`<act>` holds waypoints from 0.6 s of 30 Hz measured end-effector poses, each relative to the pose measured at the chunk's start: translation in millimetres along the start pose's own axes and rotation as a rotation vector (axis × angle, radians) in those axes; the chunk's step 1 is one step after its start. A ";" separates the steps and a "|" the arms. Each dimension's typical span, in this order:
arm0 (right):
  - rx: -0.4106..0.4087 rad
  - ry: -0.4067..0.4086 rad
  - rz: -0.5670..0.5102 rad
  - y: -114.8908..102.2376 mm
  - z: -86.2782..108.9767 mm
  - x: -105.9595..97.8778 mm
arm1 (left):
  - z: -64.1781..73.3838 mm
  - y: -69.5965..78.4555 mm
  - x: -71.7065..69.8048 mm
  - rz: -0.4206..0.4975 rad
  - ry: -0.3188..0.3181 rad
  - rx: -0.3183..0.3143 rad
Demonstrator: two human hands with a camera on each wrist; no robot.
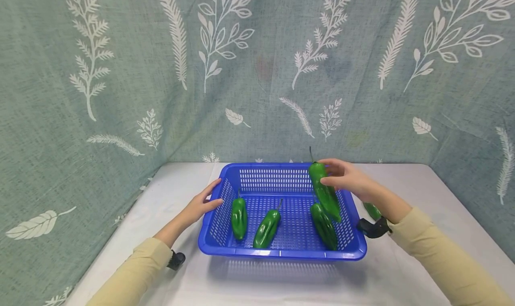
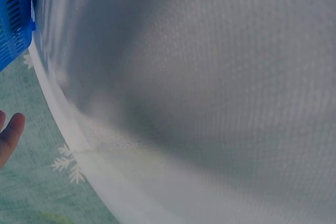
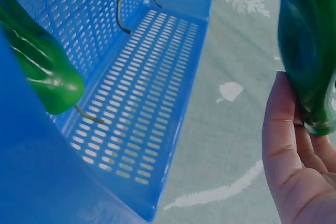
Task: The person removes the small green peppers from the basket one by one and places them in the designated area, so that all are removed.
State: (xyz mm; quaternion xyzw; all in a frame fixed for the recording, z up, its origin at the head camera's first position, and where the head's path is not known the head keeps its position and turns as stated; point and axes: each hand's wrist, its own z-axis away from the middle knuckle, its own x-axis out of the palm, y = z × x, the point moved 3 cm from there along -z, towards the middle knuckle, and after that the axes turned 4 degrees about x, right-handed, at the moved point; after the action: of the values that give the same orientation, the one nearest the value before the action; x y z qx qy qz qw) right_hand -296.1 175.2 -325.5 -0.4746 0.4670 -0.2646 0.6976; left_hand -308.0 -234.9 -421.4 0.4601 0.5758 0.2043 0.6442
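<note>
My right hand (image 1: 348, 178) pinches a long green pepper (image 1: 323, 187) between thumb and fingers near its stem end. The pepper hangs tilted over the right side of a blue plastic basket (image 1: 281, 253), its tip low and its thin stem up. In the right wrist view the same pepper (image 3: 310, 40) is upright beside the fingers (image 3: 283, 129). My left hand (image 1: 198, 206) is at the basket's left rim with fingers spread and nothing held. Inside the basket lie a pepper at the left (image 1: 239, 219), one in the middle (image 1: 267, 229) and one at the right (image 1: 323, 226).
Another green pepper (image 1: 372, 211) lies on the white tabletop (image 1: 418, 194) to the right of the basket, partly hidden by my right forearm. A green-grey cloth (image 1: 257, 73) with white leaf prints hangs behind the table and along its sides.
</note>
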 end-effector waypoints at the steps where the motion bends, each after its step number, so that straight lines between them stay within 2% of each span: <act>1: 0.001 0.016 0.003 0.3 1.8 -1.3 | 0.1 0.0 -0.1 -0.003 0.000 0.000; 7: -0.003 0.106 0.005 0.1 13.0 -7.1 | 0.0 1.3 -0.2 -0.007 0.003 -0.006; 14: -0.036 0.159 -0.029 1.1 23.0 -12.9 | 1.7 7.5 -0.4 -0.013 0.001 -0.010; 18: -0.044 0.203 -0.021 5.5 27.6 -19.4 | 0.2 1.9 -0.7 -0.020 0.000 -0.005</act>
State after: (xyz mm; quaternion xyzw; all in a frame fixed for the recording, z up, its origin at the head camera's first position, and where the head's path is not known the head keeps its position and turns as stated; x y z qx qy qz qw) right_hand -279.8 204.7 -319.6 -0.4655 0.5357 -0.3084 0.6334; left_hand -307.5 -234.6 -419.4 0.4526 0.5800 0.1993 0.6474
